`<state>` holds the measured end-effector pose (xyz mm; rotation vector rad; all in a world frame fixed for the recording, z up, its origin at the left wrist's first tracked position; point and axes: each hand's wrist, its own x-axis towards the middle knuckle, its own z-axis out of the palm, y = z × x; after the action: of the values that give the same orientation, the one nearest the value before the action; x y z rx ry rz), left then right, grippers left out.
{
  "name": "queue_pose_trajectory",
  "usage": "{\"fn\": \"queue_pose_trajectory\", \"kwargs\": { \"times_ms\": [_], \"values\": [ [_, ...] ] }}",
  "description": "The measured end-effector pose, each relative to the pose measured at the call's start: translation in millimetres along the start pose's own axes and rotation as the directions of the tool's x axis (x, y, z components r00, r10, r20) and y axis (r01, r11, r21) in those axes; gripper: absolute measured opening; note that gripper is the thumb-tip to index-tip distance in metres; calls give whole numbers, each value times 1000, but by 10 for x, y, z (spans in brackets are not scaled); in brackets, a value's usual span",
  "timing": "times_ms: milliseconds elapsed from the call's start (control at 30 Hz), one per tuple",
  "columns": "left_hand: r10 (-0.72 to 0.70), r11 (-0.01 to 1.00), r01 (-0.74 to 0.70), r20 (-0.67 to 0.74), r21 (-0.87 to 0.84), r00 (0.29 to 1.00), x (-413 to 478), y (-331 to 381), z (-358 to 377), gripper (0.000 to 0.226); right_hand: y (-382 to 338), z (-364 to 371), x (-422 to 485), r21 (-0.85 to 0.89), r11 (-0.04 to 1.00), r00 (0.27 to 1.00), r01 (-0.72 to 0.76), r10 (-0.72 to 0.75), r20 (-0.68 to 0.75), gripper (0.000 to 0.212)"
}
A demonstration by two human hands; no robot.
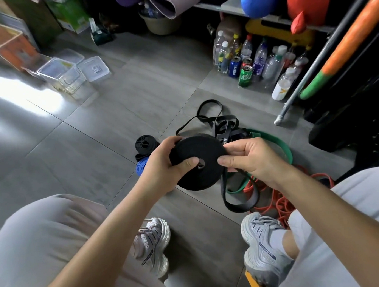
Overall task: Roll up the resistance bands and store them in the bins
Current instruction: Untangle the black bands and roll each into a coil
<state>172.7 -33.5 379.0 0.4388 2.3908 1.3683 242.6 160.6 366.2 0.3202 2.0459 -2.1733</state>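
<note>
Grey tiled floor, cluttered storage corner; person seated, knees apart, both hands held above the floor between them.

Obs. 1: the black roll [198, 151], a resistance band wound into a flat disc, is held in the air between the hands, flat face turned up toward the person, centre hole showing.

Obs. 2: left hand [163, 167] grips the roll's left edge, thumb pressed on the face near the hole, fingers curled over the far rim. Right hand [250, 159] grips the right edge, thumb on the face, fingers curled underneath.

Obs. 3: a loose tail [240, 203] of the same band drops from the roll's right side, under the right hand, and loops on the floor. Judgement: winding is nearly done but not finished.

Obs. 4: the clear bins [62, 73] stand well apart from the roll, ahead and far to the left. The left hand is on the nearer side, so it probably carries the roll over once the tail is wound in.

Obs. 5: on the floor just beyond the left hand lie a small black coil [145, 144] and a blue coil [142, 165], not binned. Loose black bands [218, 121], a green band [273, 143] and orange bands [282, 204] lie unrolled on the right.
</note>
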Motion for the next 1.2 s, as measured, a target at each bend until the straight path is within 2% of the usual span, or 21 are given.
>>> {"fn": "queue_pose_trajectory", "kwargs": {
  "times_ms": [67, 133, 167, 233, 300, 400, 467, 533, 633, 700, 767, 833, 967, 1133, 1200],
  "values": [
    [94, 957, -96, 22, 272, 995, -7, 5, -20, 58, 17, -20, -8, -56, 998, 999, 16, -13, 39, 26],
    [208, 850, -258, 159, 458, 965, -73, 28, 29, 68, 46, -23, -12, -138, 990, 998, 27, -18, 68, 27],
    [218, 782, -306, 221, 544, 951, -106, 31, 65, 71, 70, -24, -15, -170, 985, 996, 28, -14, 85, 27],
    [203, 674, -327, 259, 663, 944, -132, 14, 92, 69, 108, -22, -19, -204, 979, 994, 19, 3, 109, 27],
    [222, 625, -336, 252, 705, 942, -124, 3, 80, 62, 128, -13, -27, -228, 974, 992, 9, 20, 124, 27],
    [272, 615, -410, 307, 673, 912, -143, -28, 135, 66, 153, -3, -27, -276, 961, 985, -6, 53, 164, 26],
    [247, 600, -449, 381, 662, 891, -160, -64, 191, 67, 198, 7, -37, -300, 954, 981, -17, 75, 181, 26],
    [223, 618, -434, 383, 656, 896, -153, -90, 213, 63, 228, 31, -51, -287, 957, 986, -34, 79, 144, 27],
    [264, 718, -388, 290, 578, 920, -114, -113, 198, 57, 172, 55, -28, -244, 970, 1000, -9, 15, 24, 28],
    [268, 821, -338, 212, 460, 940, -93, -151, 201, 54, 131, 21, -2, -246, 969, 1000, 14, -21, -23, 29],
    [212, 919, -247, 143, 307, 967, -57, -209, 209, 52, 141, -12, 0, -258, 966, 999, 6, -15, -33, 32],
    [138, 969, -156, 104, 191, 985, -12, -245, 224, 51, 187, -21, -15, -234, 972, 999, -13, 5, -33, 36],
    [80, 997, -82, 84, 12, 993, 40, -255, 290, 46, 209, -72, 3, -204, 979, 996, -2, -17, -91, 33],
    [-30, 974, 36, 32, -225, 999, 70, -251, 364, 38, 273, -70, 11, -427, 904, 972, -8, -94, -216, 22],
    [-85, 947, 86, 17, -309, 996, 87, -233, 374, 37, 285, -56, 5, -455, 890, 963, -14, -111, -245, 24]
  ]
}}
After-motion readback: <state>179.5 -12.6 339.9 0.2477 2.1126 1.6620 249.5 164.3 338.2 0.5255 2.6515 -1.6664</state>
